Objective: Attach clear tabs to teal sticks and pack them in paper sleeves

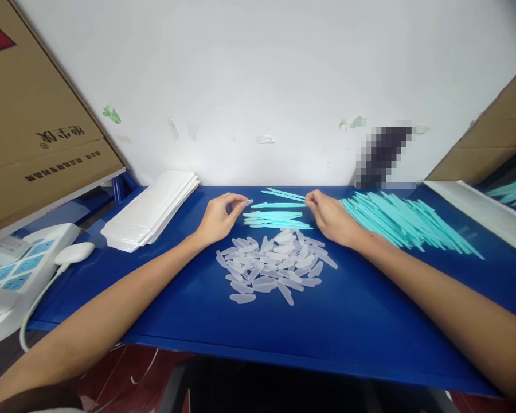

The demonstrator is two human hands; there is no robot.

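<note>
My left hand point(222, 217) pinches a small translucent blade cap point(249, 202) between thumb and fingertips. Facing it, my right hand point(331, 218) is closed on the end of a turquoise eyebrow razor point(279, 205), whose blade end points left at the cap, a small gap apart. Just below lies a small group of turquoise razors with caps point(277, 219), and a couple more razors point(284, 194) lie behind. Nearer to me spreads a loose pile of translucent caps point(270, 264). A large heap of turquoise razors point(404, 221) lies right of my right hand.
White flat packets point(152, 209) are stacked at the left on the blue table point(189, 310). A white power strip point(26, 269) with a charger and cable sits at the left edge. Cardboard boxes point(38, 103) stand at both sides; a white wall point(249, 74) rises behind.
</note>
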